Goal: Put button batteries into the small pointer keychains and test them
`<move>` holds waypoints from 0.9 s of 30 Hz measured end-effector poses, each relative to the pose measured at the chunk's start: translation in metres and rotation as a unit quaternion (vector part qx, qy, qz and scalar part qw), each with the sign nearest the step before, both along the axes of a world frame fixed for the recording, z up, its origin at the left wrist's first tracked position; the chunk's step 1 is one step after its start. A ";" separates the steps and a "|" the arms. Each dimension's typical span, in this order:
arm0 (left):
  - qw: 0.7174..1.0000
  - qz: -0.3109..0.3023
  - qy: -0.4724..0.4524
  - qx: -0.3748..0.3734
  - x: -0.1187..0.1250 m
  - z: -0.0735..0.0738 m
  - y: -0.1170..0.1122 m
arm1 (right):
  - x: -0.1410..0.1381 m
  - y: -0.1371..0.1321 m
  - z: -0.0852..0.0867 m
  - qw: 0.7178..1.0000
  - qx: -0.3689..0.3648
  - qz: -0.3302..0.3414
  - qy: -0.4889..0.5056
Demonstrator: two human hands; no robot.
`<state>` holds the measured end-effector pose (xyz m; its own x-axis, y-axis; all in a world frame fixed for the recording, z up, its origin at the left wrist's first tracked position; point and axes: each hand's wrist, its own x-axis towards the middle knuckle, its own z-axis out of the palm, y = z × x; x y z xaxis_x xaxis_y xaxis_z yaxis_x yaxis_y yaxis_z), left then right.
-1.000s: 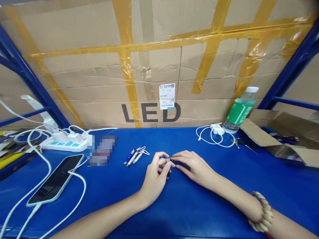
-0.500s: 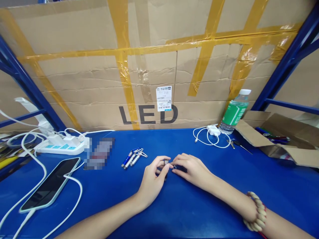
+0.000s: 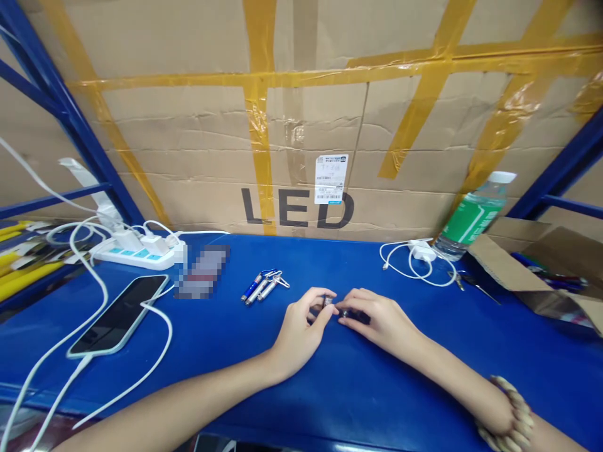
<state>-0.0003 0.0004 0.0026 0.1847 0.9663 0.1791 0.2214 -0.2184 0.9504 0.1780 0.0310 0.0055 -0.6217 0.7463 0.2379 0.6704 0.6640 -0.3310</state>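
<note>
Near the middle of the blue table my left hand (image 3: 301, 329) is closed, thumb and fingers pinching a short dark piece with a pale marking (image 3: 327, 301). Just to its right, my right hand (image 3: 379, 317) is closed on a small dark piece with a shiny metal end (image 3: 345, 313). The fingertips of both hands are close together, and fingers cover most of both pieces, so their kind is unclear. Beyond my left hand lie three slim metal penlights with clips, a blue penlight (image 3: 252, 287) and silver penlights (image 3: 259, 290) side by side.
A phone (image 3: 117, 317) on a white cable and a power strip (image 3: 141, 254) occupy the left. At right are a coiled white cable with adapter (image 3: 421, 251), a water bottle (image 3: 473, 216) and an open carton (image 3: 511, 257). A large cardboard box (image 3: 198, 150) stands behind.
The view has turned slightly left and down, so everything sits farther right in it. Both hands keep their pinch close together, and more of the dark piece in my right hand shows.
</note>
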 end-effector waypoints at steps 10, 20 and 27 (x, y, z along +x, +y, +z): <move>1.000 0.007 -0.015 0.010 -0.001 0.002 -0.001 | -0.001 0.002 0.000 0.999 -0.026 -0.029 0.017; 0.999 0.021 -0.023 0.007 0.000 0.000 0.002 | 0.008 0.014 -0.002 0.978 -0.052 -0.115 0.165; 1.000 0.012 -0.014 0.009 0.000 0.002 0.001 | 0.006 0.017 -0.005 0.957 -0.134 -0.110 0.233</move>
